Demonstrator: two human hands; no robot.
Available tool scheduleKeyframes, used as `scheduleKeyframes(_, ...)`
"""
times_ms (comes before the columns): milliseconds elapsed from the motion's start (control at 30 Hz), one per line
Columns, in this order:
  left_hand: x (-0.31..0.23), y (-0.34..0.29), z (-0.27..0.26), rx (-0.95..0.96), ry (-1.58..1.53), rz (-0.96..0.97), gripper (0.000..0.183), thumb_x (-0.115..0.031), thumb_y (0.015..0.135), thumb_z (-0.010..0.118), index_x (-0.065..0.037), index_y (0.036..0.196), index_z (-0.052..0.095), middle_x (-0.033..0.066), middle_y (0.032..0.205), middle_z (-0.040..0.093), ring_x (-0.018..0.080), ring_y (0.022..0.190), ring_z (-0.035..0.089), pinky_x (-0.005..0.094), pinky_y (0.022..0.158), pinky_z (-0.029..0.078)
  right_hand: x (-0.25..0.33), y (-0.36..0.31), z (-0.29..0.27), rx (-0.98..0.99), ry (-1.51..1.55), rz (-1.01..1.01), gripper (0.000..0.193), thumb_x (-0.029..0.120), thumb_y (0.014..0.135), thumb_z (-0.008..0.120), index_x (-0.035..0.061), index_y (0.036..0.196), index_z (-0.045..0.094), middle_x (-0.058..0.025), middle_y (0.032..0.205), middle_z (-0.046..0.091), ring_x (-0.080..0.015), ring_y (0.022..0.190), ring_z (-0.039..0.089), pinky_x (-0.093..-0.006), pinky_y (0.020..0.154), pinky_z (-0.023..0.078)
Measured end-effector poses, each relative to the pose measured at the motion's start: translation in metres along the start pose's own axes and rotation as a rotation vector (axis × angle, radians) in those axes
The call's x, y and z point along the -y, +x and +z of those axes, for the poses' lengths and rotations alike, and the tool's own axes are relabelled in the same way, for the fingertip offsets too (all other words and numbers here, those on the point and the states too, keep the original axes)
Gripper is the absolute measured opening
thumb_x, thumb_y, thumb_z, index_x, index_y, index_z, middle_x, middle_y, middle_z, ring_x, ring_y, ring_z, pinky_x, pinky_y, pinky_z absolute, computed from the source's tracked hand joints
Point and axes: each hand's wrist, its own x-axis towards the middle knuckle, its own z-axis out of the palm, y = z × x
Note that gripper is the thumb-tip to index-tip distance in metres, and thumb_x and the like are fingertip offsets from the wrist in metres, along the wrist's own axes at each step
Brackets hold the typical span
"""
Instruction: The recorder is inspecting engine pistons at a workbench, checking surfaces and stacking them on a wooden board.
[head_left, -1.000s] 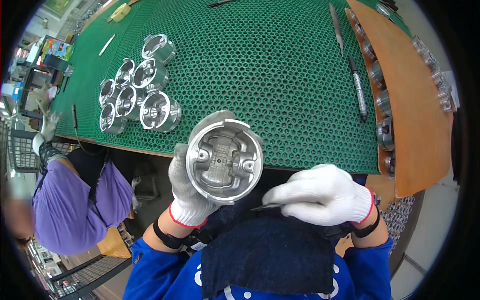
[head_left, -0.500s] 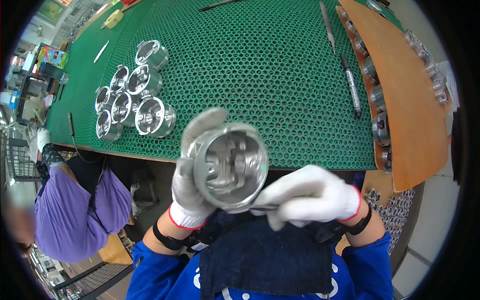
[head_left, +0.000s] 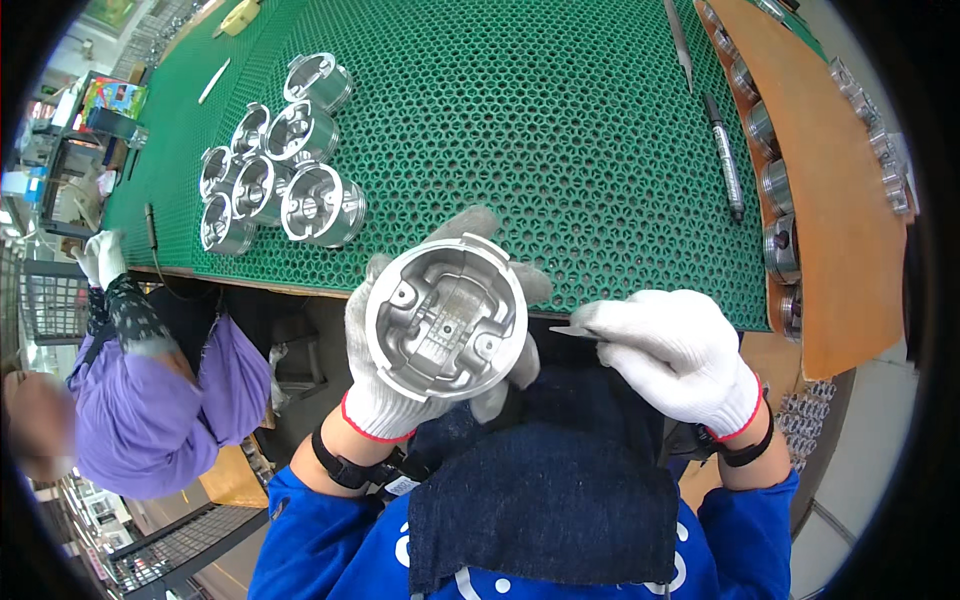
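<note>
My left hand (head_left: pixel 375 340), in a white glove with grey fingers, grips a silver engine piston (head_left: pixel 447 318) from beneath and around its sides. The hollow underside of the piston faces up, with its ribs and inner bosses in sight. To the right, my gloved right hand (head_left: pixel 672 355) pinches a small flat metal blade (head_left: pixel 573 331), whose tip points left toward the piston without touching it. The rest of the blade is hidden in the fingers. Several more pistons (head_left: pixel 322 205) stand grouped at the left on the green mat, hollow ends up.
A green perforated mat (head_left: pixel 520 130) covers the bench. On its right lie a marker (head_left: pixel 725 160) and a file (head_left: pixel 678 45), beside a brown board (head_left: pixel 840 220) with pistons (head_left: pixel 780 248) along it. At left sits a co-worker in purple (head_left: pixel 150 420), wearing white gloves.
My right hand has drawn away from the piston to the right, with the blade. The piston has turned in my left hand, so its hollow faces up more squarely. The co-worker's hands have shifted.
</note>
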Motion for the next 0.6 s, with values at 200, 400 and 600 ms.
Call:
scheduleKeyframes(200,0.010,0.007,0.009,-0.057,0.486,0.179,0.082,-0.022,0.092,0.055,-0.006,0.150,-0.001,0.0400,0.133,0.038,0.0361,0.064,0.067,0.0382,0.050,0.054,0.006,0.005,0.004,0.037,-0.029,-0.046,0.030,0.015,0.078,0.067,0.0148,0.109,0.066,-0.0055,0.065,0.057,-0.0241,0.055,0.061,-0.0340,0.049,0.048)
scheduleKeyframes(400,0.019,0.010,0.011,-0.126,0.386,0.263,0.082,-0.042,0.090,0.055,-0.006,0.149,0.010,0.0433,0.130,0.038,0.0446,0.092,0.060,0.0473,0.068,0.055,0.001,-0.001,0.015,0.157,0.132,-0.066,0.026,0.019,0.083,0.063,0.0158,0.110,0.064,-0.0052,0.069,0.060,-0.0240,0.060,0.063,-0.0344,0.053,0.051)
scheduleKeyframes(600,0.024,0.009,0.021,-0.243,0.626,0.283,0.085,-0.054,0.092,0.045,-0.003,0.149,0.007,0.0466,0.126,0.038,0.0485,0.076,0.065,0.0488,0.052,0.059,0.002,-0.004,-0.004,0.040,0.398,0.011,0.024,0.007,0.078,0.067,0.0089,0.102,0.069,-0.0113,0.093,0.071,-0.0243,0.076,0.070,-0.0325,0.067,0.056)
